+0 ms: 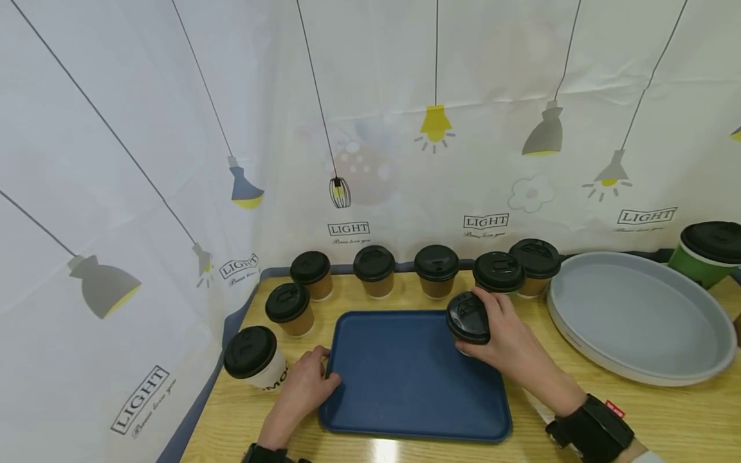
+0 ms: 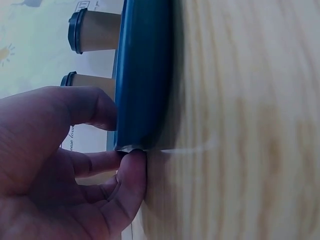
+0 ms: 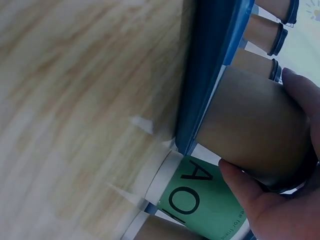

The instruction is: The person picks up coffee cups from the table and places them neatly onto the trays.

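My right hand (image 1: 509, 334) grips a brown paper cup (image 3: 255, 125) with a black lid (image 1: 467, 317), fingers and thumb around its upper part. The cup is at the far right part of a blue rectangular tray (image 1: 411, 379), its base close over the tray in the right wrist view. At the tray's left edge, my left hand (image 1: 307, 384) pinches the rim, thumb on the upper side and curled fingers (image 2: 131, 175) at the outer edge. A white cup (image 1: 267, 373) with a black lid stands just left of that hand.
Several brown lidded cups (image 1: 374, 271) line the back and left of the wooden table (image 1: 654, 424). Behind the held cup stands a green lettered cup (image 3: 200, 192). Grey round trays (image 1: 637, 315) lie at right, near a larger green cup (image 1: 703, 257). A printed curtain (image 1: 393, 128) hangs behind.
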Action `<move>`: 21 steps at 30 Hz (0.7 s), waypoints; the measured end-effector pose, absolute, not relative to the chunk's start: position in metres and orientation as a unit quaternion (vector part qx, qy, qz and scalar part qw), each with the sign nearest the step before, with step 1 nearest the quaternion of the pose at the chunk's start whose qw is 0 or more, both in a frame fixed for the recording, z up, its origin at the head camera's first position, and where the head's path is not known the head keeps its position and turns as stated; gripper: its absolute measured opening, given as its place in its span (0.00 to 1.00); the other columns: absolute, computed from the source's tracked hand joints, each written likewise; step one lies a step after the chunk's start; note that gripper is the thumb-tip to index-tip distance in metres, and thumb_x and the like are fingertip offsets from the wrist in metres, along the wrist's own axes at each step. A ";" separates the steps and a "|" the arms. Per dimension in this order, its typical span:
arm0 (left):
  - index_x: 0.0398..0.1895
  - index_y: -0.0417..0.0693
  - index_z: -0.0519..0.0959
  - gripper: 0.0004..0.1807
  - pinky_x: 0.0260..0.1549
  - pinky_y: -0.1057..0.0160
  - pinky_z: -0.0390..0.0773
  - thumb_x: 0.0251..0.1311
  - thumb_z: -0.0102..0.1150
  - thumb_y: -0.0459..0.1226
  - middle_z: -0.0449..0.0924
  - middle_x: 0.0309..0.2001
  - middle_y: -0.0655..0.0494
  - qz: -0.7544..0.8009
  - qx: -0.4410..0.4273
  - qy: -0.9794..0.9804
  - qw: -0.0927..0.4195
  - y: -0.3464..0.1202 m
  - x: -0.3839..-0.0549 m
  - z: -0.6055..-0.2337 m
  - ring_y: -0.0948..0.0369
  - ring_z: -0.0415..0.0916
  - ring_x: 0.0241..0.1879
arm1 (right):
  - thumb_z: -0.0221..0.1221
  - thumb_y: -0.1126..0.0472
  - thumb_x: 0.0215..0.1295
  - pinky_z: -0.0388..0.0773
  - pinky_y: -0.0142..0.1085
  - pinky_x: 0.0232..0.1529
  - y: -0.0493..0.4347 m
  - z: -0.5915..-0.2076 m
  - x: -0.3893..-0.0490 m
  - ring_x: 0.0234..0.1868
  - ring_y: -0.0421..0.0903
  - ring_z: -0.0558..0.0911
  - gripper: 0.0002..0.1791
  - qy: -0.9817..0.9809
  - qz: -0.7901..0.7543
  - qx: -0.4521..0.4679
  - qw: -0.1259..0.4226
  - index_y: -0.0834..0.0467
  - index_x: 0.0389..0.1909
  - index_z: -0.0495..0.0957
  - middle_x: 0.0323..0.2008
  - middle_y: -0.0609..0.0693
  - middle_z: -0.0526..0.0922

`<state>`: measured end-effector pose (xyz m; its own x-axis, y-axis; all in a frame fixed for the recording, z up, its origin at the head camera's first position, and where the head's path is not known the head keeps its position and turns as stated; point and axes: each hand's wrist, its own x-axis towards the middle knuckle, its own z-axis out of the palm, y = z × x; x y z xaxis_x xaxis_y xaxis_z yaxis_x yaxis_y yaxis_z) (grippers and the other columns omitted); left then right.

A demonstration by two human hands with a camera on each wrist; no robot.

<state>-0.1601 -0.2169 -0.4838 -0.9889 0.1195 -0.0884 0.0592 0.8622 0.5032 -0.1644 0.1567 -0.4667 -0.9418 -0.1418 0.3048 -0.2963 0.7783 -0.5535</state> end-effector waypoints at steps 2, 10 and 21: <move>0.60 0.36 0.78 0.25 0.31 0.57 0.68 0.60 0.65 0.37 0.69 0.31 0.54 0.258 0.045 0.963 0.058 -0.217 -0.160 -0.483 0.59 0.67 0.29 | 0.81 0.49 0.50 0.83 0.59 0.42 0.157 -0.464 -0.163 0.51 0.66 0.81 0.59 -0.938 0.307 0.114 0.114 0.61 0.78 0.57 0.60 0.70 0.68; 0.61 0.33 0.77 0.24 0.28 0.59 0.68 0.62 0.62 0.34 0.70 0.30 0.54 0.271 0.049 0.958 0.076 -0.218 -0.161 -0.480 0.59 0.68 0.27 | 0.75 0.40 0.57 0.82 0.58 0.40 0.185 -0.455 -0.135 0.48 0.67 0.83 0.56 -0.952 0.295 0.065 0.052 0.66 0.76 0.61 0.61 0.73 0.72; 0.63 0.32 0.78 0.19 0.21 0.62 0.77 0.71 0.53 0.28 0.80 0.31 0.54 0.335 0.051 0.934 0.112 -0.224 -0.166 -0.474 0.62 0.76 0.22 | 0.64 0.59 0.70 0.62 0.36 0.24 0.190 -0.475 -0.134 0.17 0.42 0.68 0.17 -0.960 0.265 0.067 -0.061 0.52 0.19 0.80 0.15 0.43 0.71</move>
